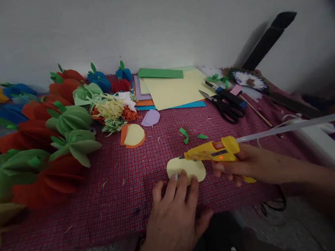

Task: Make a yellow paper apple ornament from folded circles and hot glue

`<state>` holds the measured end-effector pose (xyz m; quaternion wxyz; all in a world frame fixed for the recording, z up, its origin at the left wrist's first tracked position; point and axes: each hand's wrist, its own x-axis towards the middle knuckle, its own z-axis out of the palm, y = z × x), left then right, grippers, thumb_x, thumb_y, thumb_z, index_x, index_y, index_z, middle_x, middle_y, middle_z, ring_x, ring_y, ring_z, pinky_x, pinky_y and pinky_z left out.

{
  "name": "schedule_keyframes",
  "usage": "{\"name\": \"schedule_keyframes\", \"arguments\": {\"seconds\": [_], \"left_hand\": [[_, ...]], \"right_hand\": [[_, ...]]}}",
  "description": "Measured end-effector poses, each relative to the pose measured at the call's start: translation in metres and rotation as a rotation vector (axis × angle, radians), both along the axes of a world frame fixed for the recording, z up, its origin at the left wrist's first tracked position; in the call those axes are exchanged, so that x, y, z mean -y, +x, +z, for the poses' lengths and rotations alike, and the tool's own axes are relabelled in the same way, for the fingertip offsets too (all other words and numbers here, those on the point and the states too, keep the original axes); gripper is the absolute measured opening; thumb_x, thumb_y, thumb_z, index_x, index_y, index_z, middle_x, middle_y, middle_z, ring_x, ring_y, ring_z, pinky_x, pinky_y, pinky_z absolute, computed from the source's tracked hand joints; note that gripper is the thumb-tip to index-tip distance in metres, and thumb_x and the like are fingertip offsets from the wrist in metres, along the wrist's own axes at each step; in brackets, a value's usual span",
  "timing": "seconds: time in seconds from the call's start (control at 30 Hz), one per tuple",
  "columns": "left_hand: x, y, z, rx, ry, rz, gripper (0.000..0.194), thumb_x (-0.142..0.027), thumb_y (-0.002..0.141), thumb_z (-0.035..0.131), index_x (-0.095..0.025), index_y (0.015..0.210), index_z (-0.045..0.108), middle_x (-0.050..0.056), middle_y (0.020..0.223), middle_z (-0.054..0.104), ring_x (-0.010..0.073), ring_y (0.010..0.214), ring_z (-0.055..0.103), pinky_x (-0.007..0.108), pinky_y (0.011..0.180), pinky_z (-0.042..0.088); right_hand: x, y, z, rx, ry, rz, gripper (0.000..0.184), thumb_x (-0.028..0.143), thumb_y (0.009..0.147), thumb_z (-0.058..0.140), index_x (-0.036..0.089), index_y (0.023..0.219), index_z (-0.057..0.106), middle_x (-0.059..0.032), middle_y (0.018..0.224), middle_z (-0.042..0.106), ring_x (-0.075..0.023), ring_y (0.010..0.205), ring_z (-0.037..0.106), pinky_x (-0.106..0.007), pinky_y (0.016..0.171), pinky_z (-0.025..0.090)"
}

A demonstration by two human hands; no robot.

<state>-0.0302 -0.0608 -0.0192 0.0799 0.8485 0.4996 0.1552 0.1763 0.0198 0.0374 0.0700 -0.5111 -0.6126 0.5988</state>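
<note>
A pale yellow paper piece with rounded ends (195, 169) lies on the checked cloth near the table's front edge. My left hand (174, 209) rests on its lower edge, fingertips pressing it down and the thumb out to the side. In my right hand (250, 162) is a yellow glue gun (211, 151), its small red light lit. The nozzle points left and meets the paper's upper edge; whether glue is coming out I cannot tell. A long clear glue stick (294, 126) juts from the back of the gun.
Folded-paper fruits (68, 120) crowd the left side. Paper sheets (178, 88) lie against the wall, with black scissors (226, 108) and a cutter (226, 93) to their right. Cut paper shapes (134, 135) and green scraps (183, 135) are nearby. A white power strip (323, 144) lies right.
</note>
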Motion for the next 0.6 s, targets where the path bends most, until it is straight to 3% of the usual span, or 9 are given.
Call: {"name": "schedule_keyframes", "arguments": {"seconds": [0.6], "left_hand": [[0.0002, -0.0003, -0.0020, 0.018, 0.030, 0.017, 0.045, -0.049, 0.084, 0.033, -0.025, 0.121, 0.044, 0.003, 0.127, 0.047, 0.0225, 0.111, 0.041, 0.042, 0.088, 0.025]], "right_hand": [[-0.0001, -0.0039, 0.0054, 0.056, -0.017, 0.028, 0.035, 0.049, 0.076, 0.052, 0.015, 0.081, 0.054, 0.0004, 0.071, 0.052, -0.0051, 0.050, 0.049, -0.017, 0.046, 0.044]]}}
